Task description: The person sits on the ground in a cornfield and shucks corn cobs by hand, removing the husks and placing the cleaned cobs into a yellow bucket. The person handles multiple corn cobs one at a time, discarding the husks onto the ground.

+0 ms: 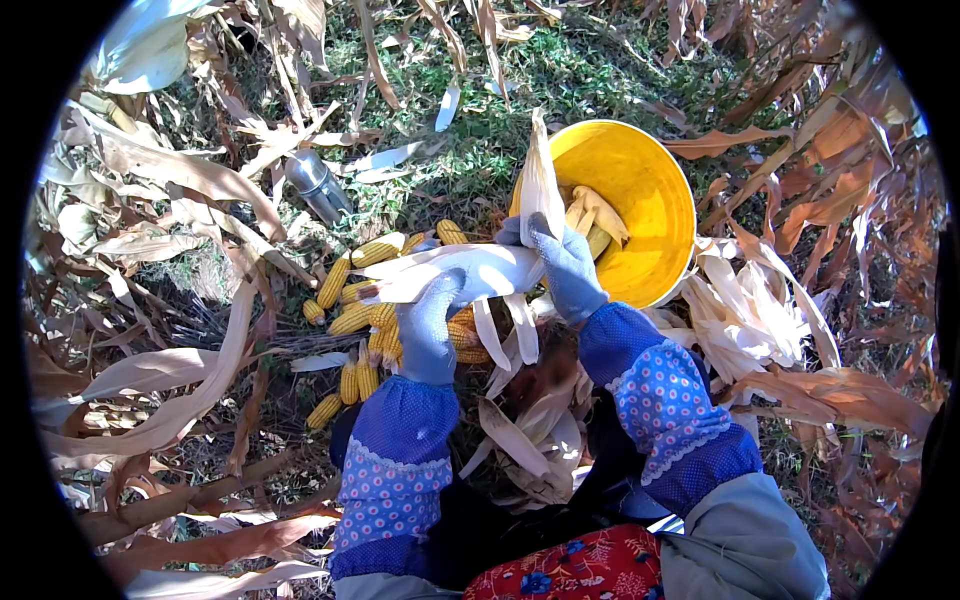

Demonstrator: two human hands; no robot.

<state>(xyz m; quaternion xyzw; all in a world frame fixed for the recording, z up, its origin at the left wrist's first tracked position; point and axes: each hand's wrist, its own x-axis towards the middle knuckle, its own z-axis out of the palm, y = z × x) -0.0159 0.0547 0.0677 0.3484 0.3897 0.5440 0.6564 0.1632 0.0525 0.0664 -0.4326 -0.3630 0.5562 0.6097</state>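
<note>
An ear of corn in pale husk (487, 271) lies crosswise between my gloved hands, its tip pointing left. My left hand (435, 315), in a grey glove, grips its left part from below. My right hand (559, 259), gloved alike, holds its right end, with a strip of husk (541, 176) standing up from the fingers. Just behind my right hand, a yellow bucket (652, 217) contains some husked ears (596, 217). Bare yellow corn cobs (367, 319) lie heaped on the ground beneath and beside my left hand.
A metal flask (316, 185) leans on the grass at the upper left. Loose husks (742, 315) pile up right of the bucket, and more (544, 450) lie between my arms. Dry corn stalks and leaves (172, 382) surround the spot on both sides.
</note>
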